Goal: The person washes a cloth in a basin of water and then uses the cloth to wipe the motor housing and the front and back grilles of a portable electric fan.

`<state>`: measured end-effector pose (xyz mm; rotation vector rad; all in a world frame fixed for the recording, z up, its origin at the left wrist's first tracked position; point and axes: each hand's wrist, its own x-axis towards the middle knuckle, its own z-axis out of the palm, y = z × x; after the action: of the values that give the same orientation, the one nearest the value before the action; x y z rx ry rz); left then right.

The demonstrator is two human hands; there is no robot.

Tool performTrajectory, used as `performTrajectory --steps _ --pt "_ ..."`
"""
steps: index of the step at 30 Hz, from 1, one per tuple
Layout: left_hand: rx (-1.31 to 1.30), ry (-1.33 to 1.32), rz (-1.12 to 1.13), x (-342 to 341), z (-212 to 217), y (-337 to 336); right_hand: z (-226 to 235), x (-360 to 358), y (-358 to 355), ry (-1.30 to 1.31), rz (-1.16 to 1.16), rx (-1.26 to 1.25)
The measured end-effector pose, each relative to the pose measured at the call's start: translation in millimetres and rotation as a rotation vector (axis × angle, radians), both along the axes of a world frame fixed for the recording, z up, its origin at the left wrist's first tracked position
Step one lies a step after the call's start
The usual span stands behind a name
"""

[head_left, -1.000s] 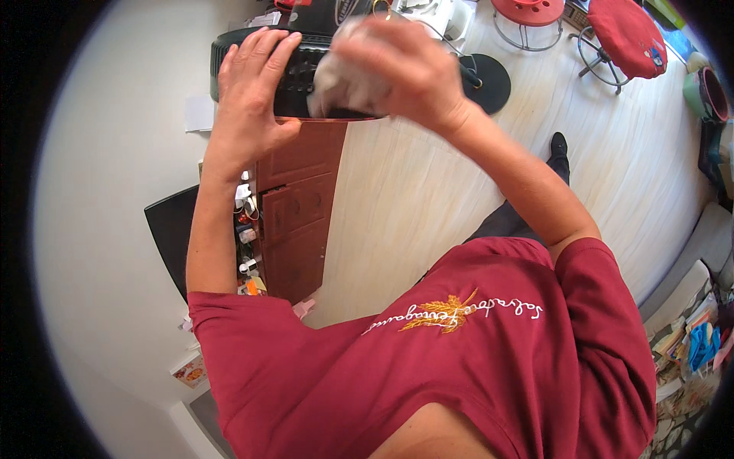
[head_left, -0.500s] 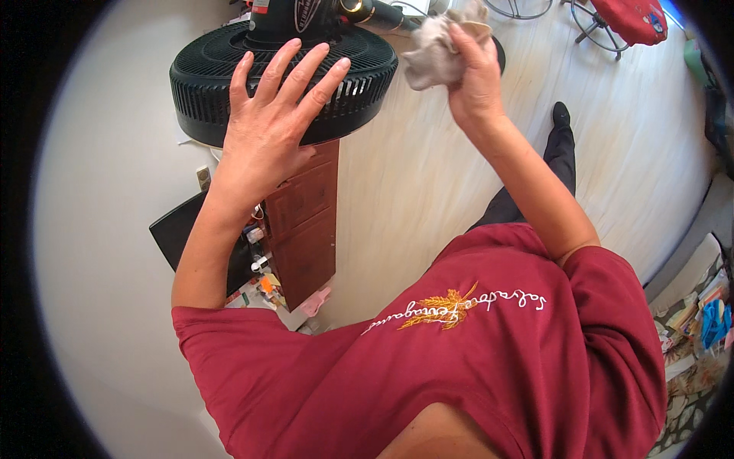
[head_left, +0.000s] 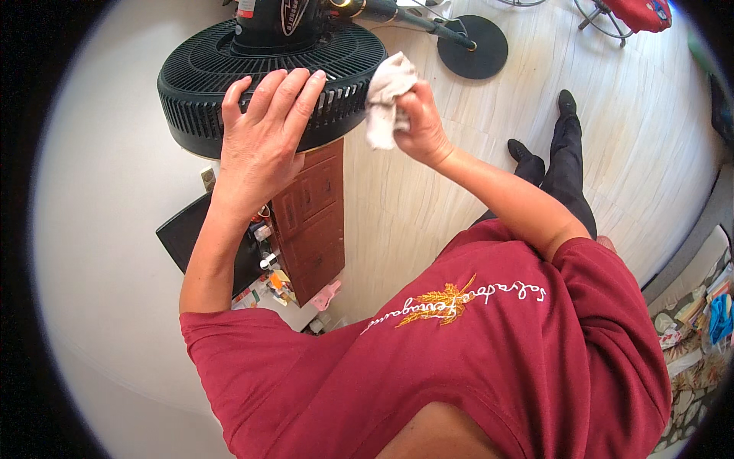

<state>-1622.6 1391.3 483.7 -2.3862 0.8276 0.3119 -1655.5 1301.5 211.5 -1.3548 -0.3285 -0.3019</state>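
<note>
A black pedestal fan (head_left: 264, 115) is at the upper left, its round slatted cage in front of me. My left hand (head_left: 267, 115) lies over the near side of the cage, fingers bent over the rim and thumb lower down. Just right of the cage, my right hand (head_left: 420, 126) is closed around a crumpled off-white cloth (head_left: 388, 99). The cloth hangs at the cage's right edge; whether it touches the slats I cannot tell. Behind the cage sits the dark motor housing (head_left: 275, 27), with the pole (head_left: 409, 19) running right to a round black base (head_left: 472, 47).
Below the fan stands a reddish-brown wooden cabinet (head_left: 310, 222), beside a dark screen (head_left: 187, 229) and small clutter. A red-seated stool (head_left: 642, 14) is at the top right. Papers and a blue item (head_left: 720, 317) lie at the right edge. The floor (head_left: 397, 229) is pale wood.
My right hand has brought the cloth left and nearer, down to the cage's edge. The left hand's fingers have drawn closer together on the rim. More of the fan's base now shows.
</note>
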Motion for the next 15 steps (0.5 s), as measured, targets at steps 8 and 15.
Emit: performTrajectory --steps 8,15 --pt "-0.068 -0.008 0.048 3 8 -8 -7 35 2 1.122 0.276 0.723" --pt "-0.103 -0.040 0.058 12 7 -15 62 41 -25 0.956 0.146 0.678"
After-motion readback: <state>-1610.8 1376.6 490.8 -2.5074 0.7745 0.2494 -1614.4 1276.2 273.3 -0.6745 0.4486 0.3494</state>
